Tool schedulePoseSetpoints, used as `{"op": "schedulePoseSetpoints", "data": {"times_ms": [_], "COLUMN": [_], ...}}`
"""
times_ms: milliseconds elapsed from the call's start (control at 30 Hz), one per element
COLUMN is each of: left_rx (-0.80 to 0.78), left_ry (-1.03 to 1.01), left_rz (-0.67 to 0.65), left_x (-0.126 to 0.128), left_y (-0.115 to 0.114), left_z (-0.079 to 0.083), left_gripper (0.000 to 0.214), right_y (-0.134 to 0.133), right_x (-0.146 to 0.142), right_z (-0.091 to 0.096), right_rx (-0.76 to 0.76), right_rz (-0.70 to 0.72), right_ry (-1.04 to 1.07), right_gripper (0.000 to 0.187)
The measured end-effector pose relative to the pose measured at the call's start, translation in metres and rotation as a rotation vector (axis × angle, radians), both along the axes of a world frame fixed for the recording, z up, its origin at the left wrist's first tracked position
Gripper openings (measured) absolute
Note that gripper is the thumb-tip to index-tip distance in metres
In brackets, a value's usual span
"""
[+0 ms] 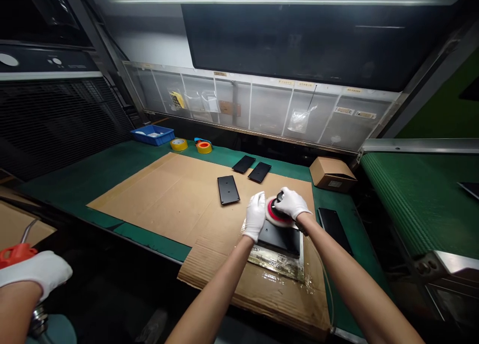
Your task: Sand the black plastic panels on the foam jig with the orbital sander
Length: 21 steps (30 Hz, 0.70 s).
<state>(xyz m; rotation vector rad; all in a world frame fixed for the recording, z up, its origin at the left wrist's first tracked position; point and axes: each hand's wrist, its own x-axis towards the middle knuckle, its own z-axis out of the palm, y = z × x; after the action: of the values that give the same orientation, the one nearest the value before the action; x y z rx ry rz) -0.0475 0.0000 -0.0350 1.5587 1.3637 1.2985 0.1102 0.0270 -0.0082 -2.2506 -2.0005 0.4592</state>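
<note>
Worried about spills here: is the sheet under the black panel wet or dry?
Wet: the sheet under the black panel shines with liquid, and glistening patches reach the cardboard around it.

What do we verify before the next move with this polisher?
1. Gloves: ok, left hand and right hand both white-gloved.
2. Grip: ok, right hand over the top of the polisher.
3. Pad contact: cannot tell whether the white pad touches the black panel.
4. Panel seating: ok, flat on the wet-looking sheet.
5. Cord: cannot tell where the thin cord leads; it runs right of the panel.
6. Co-worker's gloved hand: ok, well away at lower left.
</note>
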Motion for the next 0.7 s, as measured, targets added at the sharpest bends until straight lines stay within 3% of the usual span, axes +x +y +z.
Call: {"op": "schedulePoseSetpoints", "data": {"times_ms": [100, 200, 367, 433, 533, 600, 700], "left_rx": [0.007, 0.030, 0.011, 0.004, -0.045, -0.116, -0.257], "left_ry": [0.002, 0.055, 0.104, 0.085, 0.015, -0.053, -0.222], "left_rz": [0.051, 0.048, 0.076, 0.055, -0.013, -0.049, -0.057], "left_x": [-0.029, -0.054, -0.066, -0.062, -0.052, -0.044, -0.027], "left_y": [-0.040, -0.082, -0.128, -0.139, -0.152, -0.157, -0.154], "left_z": [-0.019, -0.045, -0.074, -0.076, -0.075, -0.074, -0.071], "left_gripper": [0.031, 0.026, 0.025, 0.026, 0.026, 0.027, 0.040], "right_y": [0.004, -0.001, -0.037, -0.054, -0.072, -0.075, -0.075], "right_x": [0.026, 0.043, 0.021, -0.001, -0.027, -0.034, -0.032], "right_z": [-0.009, -0.013, -0.008, -0.011, -0.021, -0.026, -0.022], "right_rx": [-0.031, -0.033, 0.117, 0.113, -0.042, -0.066, 0.029], "right_rz": [-0.221, -0.271, -0.032, 0.201, 0.515, 0.550, 0.514], "right_ry": [-0.014, -0.048, -0.285, -0.200, -0.001, 0.054, 0.086], "right_gripper": [0.047, 0.067, 0.099, 0.102, 0.112, 0.110, 0.100]}}
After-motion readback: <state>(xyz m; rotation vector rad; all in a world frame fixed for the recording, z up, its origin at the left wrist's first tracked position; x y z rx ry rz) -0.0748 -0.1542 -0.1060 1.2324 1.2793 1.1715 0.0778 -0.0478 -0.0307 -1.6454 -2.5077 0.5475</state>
